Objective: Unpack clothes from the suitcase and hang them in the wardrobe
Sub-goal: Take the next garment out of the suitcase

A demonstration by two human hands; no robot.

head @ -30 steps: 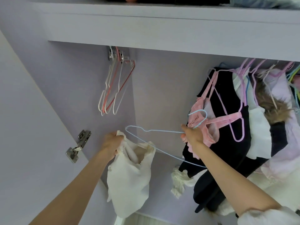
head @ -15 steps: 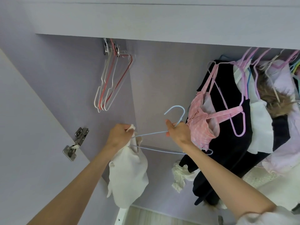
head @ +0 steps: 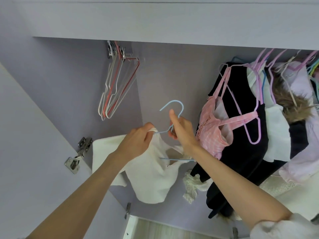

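Inside the lilac wardrobe, my right hand point(head: 181, 130) grips the neck of a light blue wire hanger point(head: 172, 107), its hook pointing up and my forefinger raised beside it. My left hand point(head: 138, 140) pinches the shoulder of a white garment point(head: 153, 178) against the hanger's left arm. The garment hangs below both hands with the hanger's lower bar showing through its opening. The suitcase is out of view.
Several empty white and red hangers point(head: 115, 87) hang at the rail's left end. Hung clothes crowd the right: a pink top point(head: 212, 128), a black garment point(head: 241, 152), white and lilac pieces. A door hinge point(head: 77, 156) sits on the left panel. A shelf edge point(head: 172, 26) runs overhead.
The hanger has swung from lying sideways to hook up. My hands have come closer together and the white garment has been drawn further over the hanger. The view has tilted slightly downward.
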